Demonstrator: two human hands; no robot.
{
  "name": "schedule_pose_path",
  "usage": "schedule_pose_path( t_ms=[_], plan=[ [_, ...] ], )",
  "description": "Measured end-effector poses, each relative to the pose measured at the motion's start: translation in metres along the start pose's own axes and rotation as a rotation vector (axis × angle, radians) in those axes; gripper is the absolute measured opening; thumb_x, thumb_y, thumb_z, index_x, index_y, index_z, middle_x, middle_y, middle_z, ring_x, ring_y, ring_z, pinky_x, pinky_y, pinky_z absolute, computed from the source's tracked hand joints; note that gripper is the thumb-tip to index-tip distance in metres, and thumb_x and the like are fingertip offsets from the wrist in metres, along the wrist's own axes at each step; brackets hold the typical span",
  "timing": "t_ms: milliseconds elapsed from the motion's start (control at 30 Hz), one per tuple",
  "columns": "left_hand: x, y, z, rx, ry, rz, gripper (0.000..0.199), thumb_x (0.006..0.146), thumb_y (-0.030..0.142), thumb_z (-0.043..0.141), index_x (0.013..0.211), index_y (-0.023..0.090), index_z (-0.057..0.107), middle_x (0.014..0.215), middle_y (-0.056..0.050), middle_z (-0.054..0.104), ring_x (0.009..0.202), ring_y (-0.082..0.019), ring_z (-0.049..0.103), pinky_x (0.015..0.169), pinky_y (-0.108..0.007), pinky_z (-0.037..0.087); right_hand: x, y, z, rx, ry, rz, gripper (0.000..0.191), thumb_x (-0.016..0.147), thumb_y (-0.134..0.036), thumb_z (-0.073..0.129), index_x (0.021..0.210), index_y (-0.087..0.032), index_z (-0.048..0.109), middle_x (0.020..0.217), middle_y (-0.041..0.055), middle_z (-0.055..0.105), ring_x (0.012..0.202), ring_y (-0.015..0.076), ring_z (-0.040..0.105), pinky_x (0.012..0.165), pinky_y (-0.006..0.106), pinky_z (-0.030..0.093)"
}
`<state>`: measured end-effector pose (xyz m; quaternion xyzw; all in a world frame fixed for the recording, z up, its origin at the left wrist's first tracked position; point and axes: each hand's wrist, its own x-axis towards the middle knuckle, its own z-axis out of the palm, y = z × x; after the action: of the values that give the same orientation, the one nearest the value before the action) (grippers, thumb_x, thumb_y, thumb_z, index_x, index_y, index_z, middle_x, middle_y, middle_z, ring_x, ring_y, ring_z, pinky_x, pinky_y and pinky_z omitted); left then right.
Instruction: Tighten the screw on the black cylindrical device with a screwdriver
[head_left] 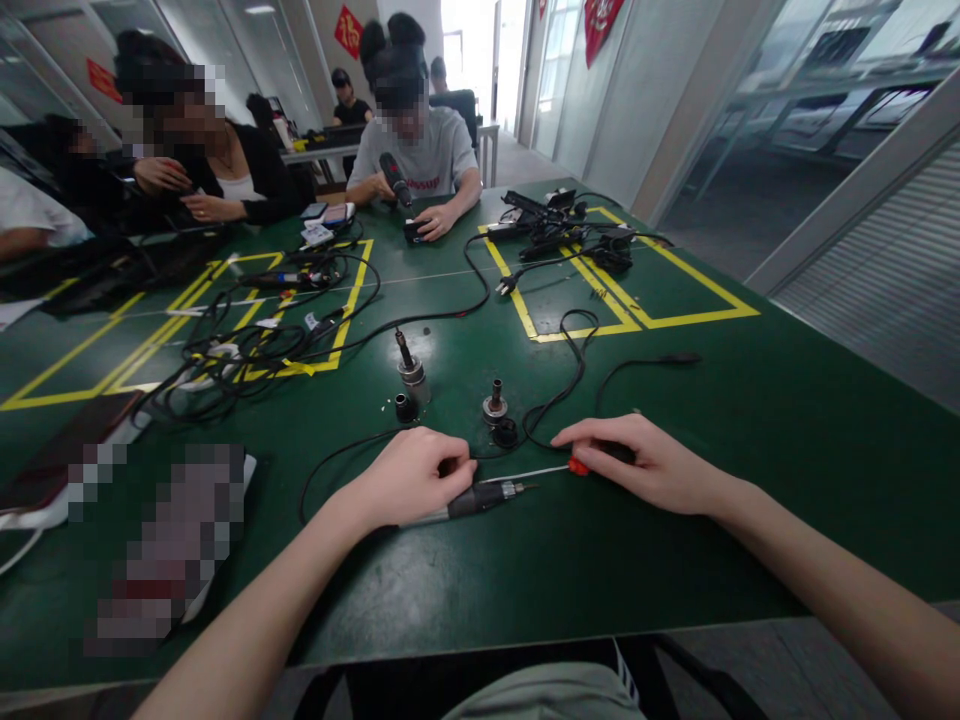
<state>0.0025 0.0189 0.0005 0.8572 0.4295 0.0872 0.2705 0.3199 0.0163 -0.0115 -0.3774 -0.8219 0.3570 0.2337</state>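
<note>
My right hand [645, 455] is closed on the red handle of a screwdriver [532, 472], whose thin shaft points left toward my other hand. My left hand [416, 475] is curled, its thumb and forefinger meeting near the shaft's tip; whether they pinch anything is hidden. Beneath that hand lies a pen-shaped tool [480, 498] with a dark grip and a fine metal tip, partly covered. Just beyond stand a metal cylinder with a dark shaft [411, 370], a black cap [406, 407], a round metal part with a stem [495, 403] and a black ring [505, 432].
Black cables [247, 350] tangle at left, and another cord [577, 350] curls beyond my hands. Dark devices [555, 225] pile up inside yellow tape [697, 318]. A phone-like slab [176, 540] lies at near left. Across the green table [787, 420], a person [420, 150] holds a power tool.
</note>
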Motion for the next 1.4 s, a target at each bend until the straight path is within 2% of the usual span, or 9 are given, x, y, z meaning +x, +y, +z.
schedule_pose_path(
  t_ms=[200, 333, 500, 600, 700, 867, 1167, 1300, 1400],
  plan=[
    [0.0002, 0.0013, -0.0008, 0.000, -0.007, -0.007, 0.036, 0.098, 0.027, 0.054, 0.063, 0.021, 0.047, 0.059, 0.004, 0.048, 0.057, -0.013, 0.042, 0.063, -0.028, 0.029, 0.0004, -0.0024, -0.0009, 0.076, 0.019, 0.019, 0.033, 0.102, -0.045, 0.068, 0.119, -0.020, 0.081, 0.090, 0.0068, 0.081, 0.079, 0.0221, 0.076, 0.073, 0.032, 0.062],
    [0.0004, 0.0018, -0.0009, 0.001, -0.009, -0.017, 0.036, 0.098, 0.027, 0.054, 0.063, 0.020, 0.047, 0.059, 0.004, 0.049, 0.057, -0.013, 0.043, 0.064, -0.028, 0.028, -0.0005, -0.0017, -0.0009, 0.043, 0.056, -0.032, 0.026, 0.096, -0.037, 0.075, 0.115, -0.021, 0.081, 0.092, 0.0063, 0.080, 0.080, 0.0208, 0.075, 0.077, 0.032, 0.062],
    [0.0008, 0.0018, -0.0011, 0.008, -0.017, -0.023, 0.035, 0.098, 0.027, 0.055, 0.064, 0.020, 0.048, 0.060, 0.004, 0.049, 0.058, -0.013, 0.044, 0.063, -0.028, 0.028, -0.0005, 0.0006, 0.0000, 0.032, 0.064, -0.097, 0.023, 0.100, -0.032, 0.068, 0.116, -0.019, 0.080, 0.088, 0.0058, 0.079, 0.075, 0.0186, 0.074, 0.073, 0.028, 0.060],
    [0.0007, 0.0018, -0.0011, 0.009, -0.022, -0.028, 0.035, 0.098, 0.027, 0.055, 0.064, 0.020, 0.048, 0.060, 0.004, 0.048, 0.058, -0.013, 0.043, 0.064, -0.028, 0.028, -0.0007, 0.0005, -0.0013, 0.028, 0.025, -0.073, 0.027, 0.104, -0.033, 0.062, 0.119, -0.019, 0.080, 0.090, 0.0077, 0.082, 0.079, 0.0196, 0.076, 0.077, 0.030, 0.062],
    [0.0003, 0.0017, -0.0011, 0.012, -0.024, -0.031, 0.035, 0.098, 0.026, 0.054, 0.064, 0.020, 0.047, 0.060, 0.005, 0.048, 0.058, -0.013, 0.043, 0.063, -0.028, 0.028, -0.0010, -0.0001, -0.0035, 0.014, 0.037, -0.054, 0.025, 0.103, -0.036, 0.067, 0.115, -0.021, 0.082, 0.095, 0.0091, 0.084, 0.085, 0.0218, 0.079, 0.081, 0.033, 0.063],
    [0.0002, 0.0010, -0.0010, 0.014, -0.012, -0.015, 0.036, 0.099, 0.027, 0.054, 0.063, 0.020, 0.048, 0.060, 0.004, 0.048, 0.058, -0.013, 0.043, 0.063, -0.028, 0.028, -0.0016, 0.0002, -0.0043, 0.054, 0.105, -0.080, 0.020, 0.096, -0.034, 0.076, 0.110, -0.022, 0.082, 0.098, 0.0080, 0.082, 0.082, 0.0215, 0.078, 0.079, 0.033, 0.065],
    [-0.0002, 0.0003, -0.0002, 0.018, -0.003, -0.006, 0.036, 0.099, 0.026, 0.056, 0.063, 0.020, 0.052, 0.060, 0.004, 0.051, 0.058, -0.013, 0.045, 0.063, -0.028, 0.030, -0.0033, 0.0028, -0.0030, 0.127, 0.078, 0.052, 0.030, 0.093, -0.044, 0.080, 0.112, -0.021, 0.082, 0.098, 0.0085, 0.085, 0.077, 0.0224, 0.078, 0.073, 0.034, 0.066],
    [-0.0002, -0.0004, 0.0000, 0.020, -0.007, -0.008, 0.036, 0.099, 0.026, 0.056, 0.064, 0.020, 0.051, 0.060, 0.004, 0.051, 0.059, -0.013, 0.045, 0.064, -0.028, 0.029, -0.0023, 0.0007, -0.0044, 0.181, 0.112, 0.048, 0.029, 0.087, -0.040, 0.086, 0.109, -0.021, 0.082, 0.099, 0.0079, 0.084, 0.077, 0.0214, 0.077, 0.074, 0.034, 0.066],
    [-0.0002, -0.0005, 0.0000, 0.025, -0.002, -0.003, 0.036, 0.099, 0.025, 0.056, 0.063, 0.020, 0.051, 0.060, 0.004, 0.049, 0.058, -0.013, 0.044, 0.063, -0.029, 0.029, -0.0009, -0.0002, -0.0035, 0.162, 0.111, 0.029, 0.028, 0.092, -0.044, 0.082, 0.107, -0.021, 0.082, 0.096, 0.0077, 0.082, 0.073, 0.0193, 0.073, 0.069, 0.031, 0.063]
  ],
)
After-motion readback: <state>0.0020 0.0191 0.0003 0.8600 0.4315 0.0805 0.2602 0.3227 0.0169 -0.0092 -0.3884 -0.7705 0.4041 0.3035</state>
